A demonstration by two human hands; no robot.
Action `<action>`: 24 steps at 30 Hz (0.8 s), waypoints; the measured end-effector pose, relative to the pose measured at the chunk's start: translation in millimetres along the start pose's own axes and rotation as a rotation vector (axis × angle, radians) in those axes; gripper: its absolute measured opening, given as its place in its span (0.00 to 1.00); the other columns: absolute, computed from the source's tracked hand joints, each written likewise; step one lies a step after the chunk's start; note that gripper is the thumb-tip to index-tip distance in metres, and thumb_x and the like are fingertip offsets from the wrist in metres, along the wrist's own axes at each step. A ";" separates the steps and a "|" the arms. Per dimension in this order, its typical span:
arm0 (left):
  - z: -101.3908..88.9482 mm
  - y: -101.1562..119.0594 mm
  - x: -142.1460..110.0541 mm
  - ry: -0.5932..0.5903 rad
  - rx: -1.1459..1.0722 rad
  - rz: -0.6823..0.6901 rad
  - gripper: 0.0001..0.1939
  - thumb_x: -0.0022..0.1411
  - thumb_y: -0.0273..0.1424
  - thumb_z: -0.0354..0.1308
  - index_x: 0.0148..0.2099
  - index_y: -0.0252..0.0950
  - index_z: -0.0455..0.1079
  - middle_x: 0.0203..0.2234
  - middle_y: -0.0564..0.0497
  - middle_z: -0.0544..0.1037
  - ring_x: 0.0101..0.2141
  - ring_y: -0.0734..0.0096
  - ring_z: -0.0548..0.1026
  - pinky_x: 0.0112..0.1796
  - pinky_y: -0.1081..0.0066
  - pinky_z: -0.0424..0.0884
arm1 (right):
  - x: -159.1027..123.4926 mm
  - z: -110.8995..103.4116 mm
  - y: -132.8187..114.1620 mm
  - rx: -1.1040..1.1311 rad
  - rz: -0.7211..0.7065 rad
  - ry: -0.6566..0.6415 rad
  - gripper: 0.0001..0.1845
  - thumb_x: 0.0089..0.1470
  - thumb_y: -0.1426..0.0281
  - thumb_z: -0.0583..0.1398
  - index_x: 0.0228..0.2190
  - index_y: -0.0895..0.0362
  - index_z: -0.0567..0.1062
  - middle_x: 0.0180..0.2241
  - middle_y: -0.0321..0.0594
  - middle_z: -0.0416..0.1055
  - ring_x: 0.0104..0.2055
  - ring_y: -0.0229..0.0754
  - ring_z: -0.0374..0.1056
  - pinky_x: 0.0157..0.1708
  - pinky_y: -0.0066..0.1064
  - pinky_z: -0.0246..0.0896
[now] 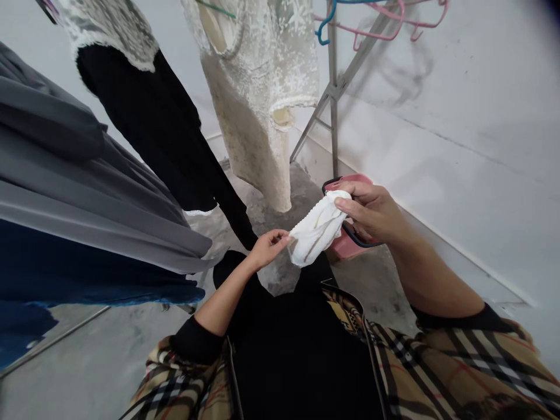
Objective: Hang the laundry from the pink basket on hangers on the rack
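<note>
A small white cloth [315, 229] with a scalloped edge and yellowish marks is held between both hands in front of my chest. My right hand [371, 211] grips its upper end with thumb and fingers closed. My left hand [268, 247] pinches its lower left edge with its fingertips. Behind the right hand a pink basin with a dark rim [350, 242] stands on the floor, partly hidden by the hand and cloth.
Garments hang close ahead: a grey one [74, 192] and a dark blue one [65, 280] at left, a black one with lace [161, 128], a cream lace one [258, 87]. A metal rack leg [333, 105] and pink hangers [385, 23] stand by the white wall [472, 146].
</note>
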State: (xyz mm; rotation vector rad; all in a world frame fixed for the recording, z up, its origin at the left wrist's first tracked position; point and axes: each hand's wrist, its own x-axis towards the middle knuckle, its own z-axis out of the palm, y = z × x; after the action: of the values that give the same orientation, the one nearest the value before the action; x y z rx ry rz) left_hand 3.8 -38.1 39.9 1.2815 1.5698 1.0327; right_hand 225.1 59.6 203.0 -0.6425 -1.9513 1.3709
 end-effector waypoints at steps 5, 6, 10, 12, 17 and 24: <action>14.3 -2.9 4.1 0.007 -0.012 -0.019 0.23 0.60 0.49 0.54 0.44 0.34 0.72 0.24 0.53 0.73 0.26 0.73 0.69 0.31 0.73 0.66 | -2.2 0.5 7.6 0.059 -0.044 -0.012 0.11 0.55 0.60 0.63 0.29 0.56 0.75 0.29 0.37 0.72 0.30 0.36 0.67 0.30 0.29 0.63; 17.9 -4.1 4.2 0.005 -0.001 -0.023 0.23 0.57 0.49 0.57 0.44 0.34 0.72 0.23 0.54 0.72 0.25 0.74 0.67 0.29 0.73 0.64 | -2.8 0.7 9.6 0.079 -0.051 -0.009 0.11 0.55 0.60 0.63 0.29 0.56 0.75 0.30 0.37 0.72 0.31 0.36 0.67 0.31 0.29 0.63; 33.8 -8.8 2.0 0.013 0.052 -0.041 0.21 0.57 0.48 0.56 0.38 0.35 0.74 0.21 0.56 0.70 0.23 0.75 0.64 0.27 0.74 0.61 | -5.1 1.0 13.2 0.087 -0.037 -0.028 0.12 0.55 0.60 0.62 0.31 0.56 0.75 0.30 0.37 0.71 0.32 0.37 0.67 0.33 0.30 0.64; 38.9 -10.6 0.8 0.035 0.079 -0.046 0.18 0.56 0.46 0.57 0.33 0.35 0.75 0.19 0.56 0.69 0.23 0.75 0.63 0.26 0.74 0.59 | -6.4 0.6 12.6 0.053 -0.030 -0.039 0.13 0.55 0.58 0.61 0.31 0.55 0.75 0.30 0.38 0.71 0.33 0.38 0.67 0.35 0.32 0.65; 23.1 -10.2 4.1 0.172 0.104 -0.038 0.11 0.51 0.39 0.61 0.31 0.36 0.75 0.22 0.54 0.73 0.23 0.73 0.66 0.26 0.74 0.60 | -10.3 -5.3 8.0 -0.014 0.020 0.008 0.15 0.53 0.55 0.62 0.30 0.55 0.74 0.29 0.39 0.71 0.31 0.40 0.67 0.30 0.33 0.65; -48.8 22.2 14.4 0.563 0.009 -0.003 0.14 0.56 0.36 0.53 0.41 0.34 0.71 0.31 0.51 0.76 0.26 0.75 0.69 0.27 0.77 0.65 | -10.7 -18.7 20.5 -0.348 0.033 0.232 0.11 0.53 0.60 0.62 0.29 0.55 0.74 0.25 0.37 0.70 0.26 0.38 0.64 0.25 0.32 0.59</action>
State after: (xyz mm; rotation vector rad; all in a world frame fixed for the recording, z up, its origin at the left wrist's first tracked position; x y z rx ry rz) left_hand -37.7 -25.0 74.4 1.0400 1.9862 1.4719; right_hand 246.6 70.3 185.5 -0.9542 -2.0084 0.9319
